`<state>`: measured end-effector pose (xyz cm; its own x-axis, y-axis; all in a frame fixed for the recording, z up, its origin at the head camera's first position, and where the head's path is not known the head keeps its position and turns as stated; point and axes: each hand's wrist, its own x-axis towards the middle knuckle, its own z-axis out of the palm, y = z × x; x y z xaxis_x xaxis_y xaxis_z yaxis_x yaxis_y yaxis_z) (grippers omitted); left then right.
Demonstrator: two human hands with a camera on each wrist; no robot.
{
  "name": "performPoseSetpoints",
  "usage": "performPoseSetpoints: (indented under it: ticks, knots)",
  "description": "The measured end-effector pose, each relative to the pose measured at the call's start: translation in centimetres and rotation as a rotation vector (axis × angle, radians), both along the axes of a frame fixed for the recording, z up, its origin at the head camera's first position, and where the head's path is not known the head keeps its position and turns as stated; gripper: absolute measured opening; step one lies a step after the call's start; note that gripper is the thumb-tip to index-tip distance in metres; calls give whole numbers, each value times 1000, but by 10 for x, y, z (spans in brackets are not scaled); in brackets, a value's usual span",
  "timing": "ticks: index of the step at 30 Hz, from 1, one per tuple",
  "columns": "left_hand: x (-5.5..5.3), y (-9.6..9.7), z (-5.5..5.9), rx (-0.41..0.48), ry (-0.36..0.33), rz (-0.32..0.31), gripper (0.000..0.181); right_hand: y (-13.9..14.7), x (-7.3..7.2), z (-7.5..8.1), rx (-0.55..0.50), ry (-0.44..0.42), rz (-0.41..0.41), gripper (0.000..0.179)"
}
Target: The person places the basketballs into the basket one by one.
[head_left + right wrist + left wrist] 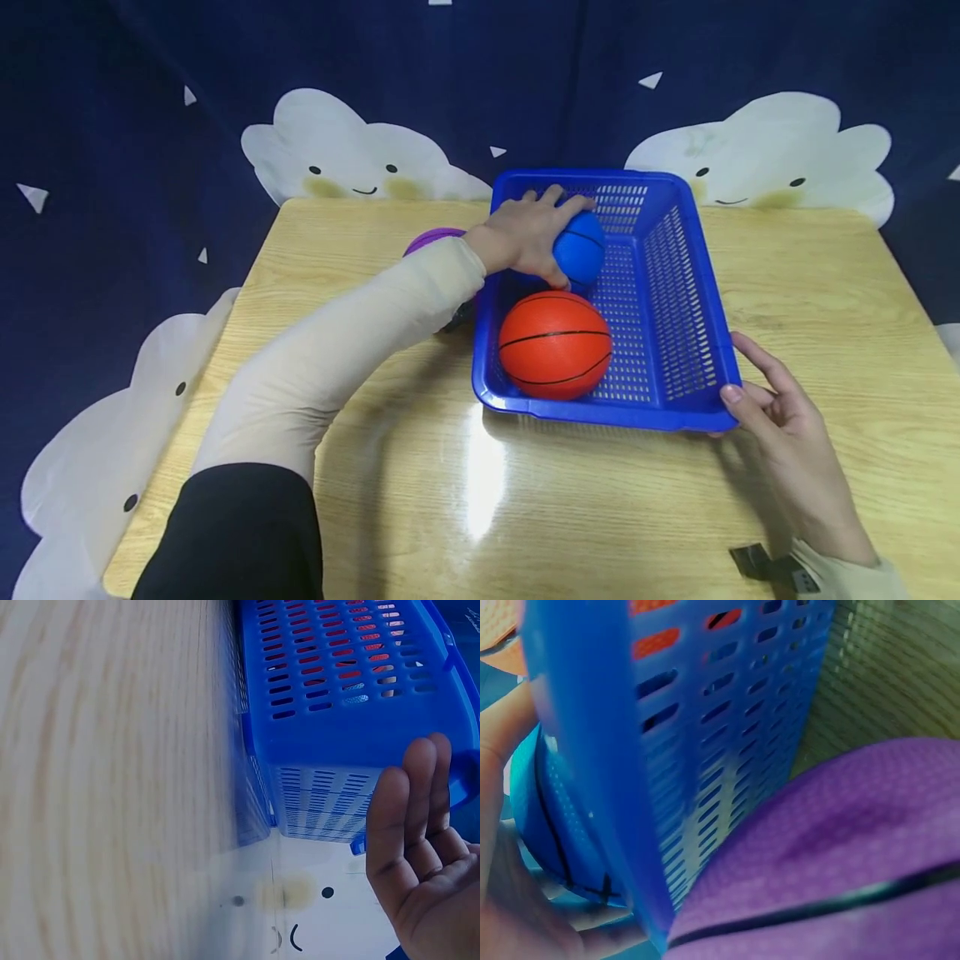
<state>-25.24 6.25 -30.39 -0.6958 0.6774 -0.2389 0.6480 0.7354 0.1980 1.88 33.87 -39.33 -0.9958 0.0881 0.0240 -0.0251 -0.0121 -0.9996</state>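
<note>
One wrinkled cream left sleeve (300, 362) with black upper sleeve (243, 529); one cream right cuff (862, 577) with dark attachment (784, 573), pale-marked; left hand (528, 233) and right hand (795, 442) bare.

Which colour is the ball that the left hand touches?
The ball is blue and dark-lined; the head view shows it best.
</note>
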Motion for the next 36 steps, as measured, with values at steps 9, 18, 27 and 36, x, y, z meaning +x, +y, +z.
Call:
performPoseSetpoints:
  ticks: [9,18,27,36]
  knots:
    - [3,-22,7,200,-38,8,103,4,3,-4,-38,31,14,63]
    - [2,-105,17,567,-31,182,93,5,4,-5,-95,44,1,61]
    - [22,-165,-45,686,-160,322,115,1,3,-5,-116,46,-2,60]
    - [37,-179,-69,836,-325,399,125,-4,-1,-5,-128,41,10,59]
